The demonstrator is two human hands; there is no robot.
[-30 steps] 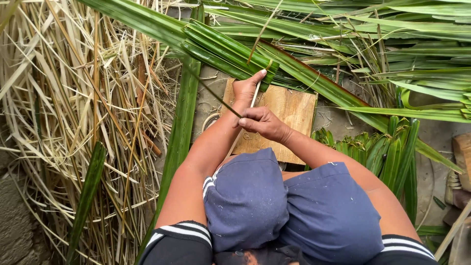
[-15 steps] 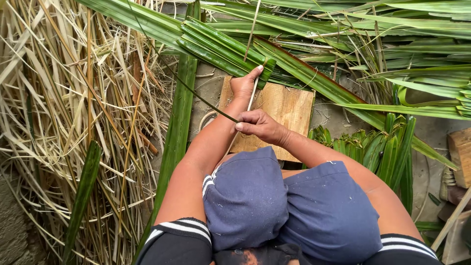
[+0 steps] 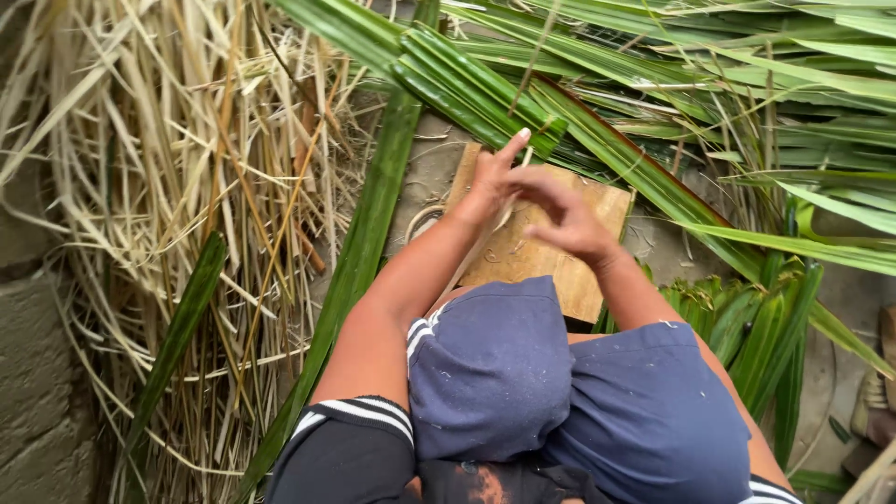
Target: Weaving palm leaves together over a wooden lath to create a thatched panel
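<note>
My left hand rests at the far edge of a wooden board. Its index finger points up and touches a bundle of folded green leaves. A thin pale strip runs from under that hand back toward my knees, and the hand seems closed on it. My right hand is blurred, just right of the left hand and above the board. Its fingers stretch toward the left hand, and I cannot make out anything in them.
A pile of dry straw-coloured leaves fills the left side. One long green leaf lies beside my left arm. Fresh green fronds cover the back, a stack of cut green leaves lies right, and a stone block sits lower left.
My right hand has let the thin dark green strip out of sight and swung up toward my left hand. The view has shifted slightly to the left.
</note>
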